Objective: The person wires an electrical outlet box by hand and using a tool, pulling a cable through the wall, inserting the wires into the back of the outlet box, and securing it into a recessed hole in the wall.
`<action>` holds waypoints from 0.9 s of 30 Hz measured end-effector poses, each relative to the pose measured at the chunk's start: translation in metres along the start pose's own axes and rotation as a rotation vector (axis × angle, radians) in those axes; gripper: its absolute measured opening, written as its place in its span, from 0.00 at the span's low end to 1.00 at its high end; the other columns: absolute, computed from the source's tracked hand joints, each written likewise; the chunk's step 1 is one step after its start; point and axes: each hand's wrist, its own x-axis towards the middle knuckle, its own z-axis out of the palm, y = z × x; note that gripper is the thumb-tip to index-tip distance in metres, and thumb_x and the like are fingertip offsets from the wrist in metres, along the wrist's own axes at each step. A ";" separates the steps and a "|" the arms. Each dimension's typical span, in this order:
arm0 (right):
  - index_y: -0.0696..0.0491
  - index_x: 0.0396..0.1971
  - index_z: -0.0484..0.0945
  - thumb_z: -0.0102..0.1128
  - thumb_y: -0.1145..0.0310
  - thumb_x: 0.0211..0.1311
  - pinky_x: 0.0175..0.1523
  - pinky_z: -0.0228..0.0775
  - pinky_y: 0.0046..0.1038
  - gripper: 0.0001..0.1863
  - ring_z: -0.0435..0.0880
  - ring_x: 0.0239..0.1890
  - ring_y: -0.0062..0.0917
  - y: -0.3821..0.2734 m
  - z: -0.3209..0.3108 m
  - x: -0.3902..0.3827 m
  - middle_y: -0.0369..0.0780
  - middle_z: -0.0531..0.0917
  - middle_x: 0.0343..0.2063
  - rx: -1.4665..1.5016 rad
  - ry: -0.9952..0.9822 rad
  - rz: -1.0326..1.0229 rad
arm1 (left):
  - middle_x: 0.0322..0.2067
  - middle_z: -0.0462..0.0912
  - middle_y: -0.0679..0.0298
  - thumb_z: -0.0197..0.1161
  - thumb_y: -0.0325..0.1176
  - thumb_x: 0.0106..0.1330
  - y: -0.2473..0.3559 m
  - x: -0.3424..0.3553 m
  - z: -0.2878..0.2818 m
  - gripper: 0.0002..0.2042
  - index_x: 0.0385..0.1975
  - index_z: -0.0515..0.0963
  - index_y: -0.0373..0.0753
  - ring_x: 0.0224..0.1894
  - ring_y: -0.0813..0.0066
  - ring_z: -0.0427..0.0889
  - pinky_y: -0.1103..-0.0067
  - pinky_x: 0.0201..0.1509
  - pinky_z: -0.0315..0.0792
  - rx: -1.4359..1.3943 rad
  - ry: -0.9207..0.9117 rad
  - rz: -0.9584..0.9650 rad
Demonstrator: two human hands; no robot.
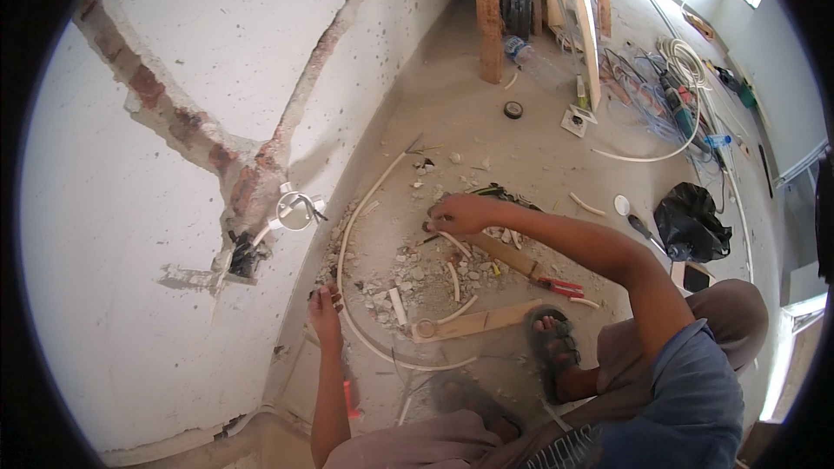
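Note:
My left hand is low beside the wall, near a long white cable, fingers closed on something small and dark. My right hand reaches over rubble, fingers pinched on something too small to make out, beside short white cable offcuts and green-black wires. Red-handled pliers lie below my right forearm. On the chipped wall, a round white junction box with protruding wires sits where chased channels meet, above dark wiring.
Wooden boards lean at the back near a bottle. A cable coil, drill and tangled cords lie at upper right. A black bag, screwdriver and phone are at right. A plank lies by my sandals.

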 end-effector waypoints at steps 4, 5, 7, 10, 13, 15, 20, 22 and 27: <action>0.57 0.34 0.79 0.52 0.57 0.62 0.43 0.70 0.42 0.17 0.79 0.37 0.47 0.005 -0.003 0.019 0.51 0.81 0.31 0.042 0.071 -0.036 | 0.37 0.80 0.65 0.51 0.47 0.71 -0.002 0.013 0.016 0.19 0.44 0.76 0.35 0.39 0.78 0.77 0.81 0.40 0.71 0.046 -0.010 0.053; 0.57 0.35 0.79 0.52 0.58 0.62 0.43 0.70 0.42 0.17 0.79 0.37 0.47 0.006 0.001 0.026 0.51 0.81 0.32 0.046 0.079 -0.021 | 0.37 0.80 0.65 0.52 0.46 0.71 -0.002 0.016 0.019 0.19 0.44 0.76 0.35 0.39 0.78 0.77 0.81 0.41 0.72 0.033 -0.007 0.089; 0.57 0.34 0.79 0.52 0.59 0.61 0.43 0.70 0.42 0.16 0.79 0.37 0.48 0.006 0.015 0.040 0.51 0.81 0.32 0.109 0.099 -0.031 | 0.36 0.80 0.65 0.53 0.46 0.70 -0.003 0.020 0.020 0.18 0.44 0.76 0.35 0.39 0.78 0.77 0.80 0.41 0.72 0.033 0.014 0.118; 0.56 0.36 0.78 0.52 0.61 0.61 0.45 0.69 0.43 0.14 0.79 0.39 0.47 0.006 0.044 0.060 0.51 0.81 0.34 0.133 0.061 -0.041 | 0.36 0.80 0.65 0.53 0.44 0.71 -0.010 0.018 0.007 0.17 0.44 0.77 0.35 0.38 0.78 0.78 0.80 0.41 0.73 0.065 0.022 0.127; 0.55 0.39 0.77 0.52 0.65 0.59 0.48 0.69 0.43 0.13 0.78 0.41 0.47 0.011 0.069 0.077 0.50 0.81 0.36 0.199 0.118 -0.039 | 0.36 0.81 0.64 0.53 0.43 0.71 -0.021 0.009 -0.011 0.17 0.42 0.78 0.34 0.37 0.78 0.78 0.81 0.39 0.72 0.086 0.067 0.078; 0.55 0.43 0.76 0.52 0.68 0.57 0.50 0.69 0.42 0.14 0.77 0.44 0.46 0.013 0.086 0.092 0.50 0.79 0.39 0.177 0.210 -0.021 | 0.36 0.81 0.65 0.52 0.42 0.71 -0.029 -0.003 -0.024 0.15 0.44 0.77 0.36 0.37 0.78 0.78 0.81 0.39 0.72 0.054 0.081 0.034; 0.52 0.48 0.77 0.54 0.69 0.54 0.59 0.64 0.40 0.19 0.71 0.56 0.39 0.036 0.071 0.167 0.45 0.75 0.49 -0.570 0.505 -0.008 | 0.37 0.80 0.64 0.52 0.40 0.71 -0.030 -0.033 -0.046 0.15 0.45 0.77 0.35 0.38 0.78 0.78 0.81 0.38 0.73 0.073 0.123 -0.048; 0.50 0.50 0.76 0.55 0.68 0.55 0.64 0.58 0.44 0.20 0.71 0.58 0.37 0.050 0.049 0.190 0.43 0.76 0.51 -0.797 0.490 -0.003 | 0.38 0.80 0.64 0.53 0.42 0.71 -0.023 -0.042 -0.052 0.17 0.46 0.77 0.35 0.39 0.77 0.78 0.81 0.39 0.72 0.062 0.114 -0.063; 0.47 0.51 0.77 0.59 0.68 0.54 0.63 0.58 0.49 0.21 0.72 0.59 0.35 0.073 0.011 0.213 0.41 0.79 0.51 -0.776 0.011 0.334 | 0.39 0.81 0.63 0.53 0.44 0.70 -0.009 -0.062 -0.061 0.18 0.46 0.77 0.35 0.40 0.77 0.78 0.80 0.40 0.72 0.067 0.110 -0.056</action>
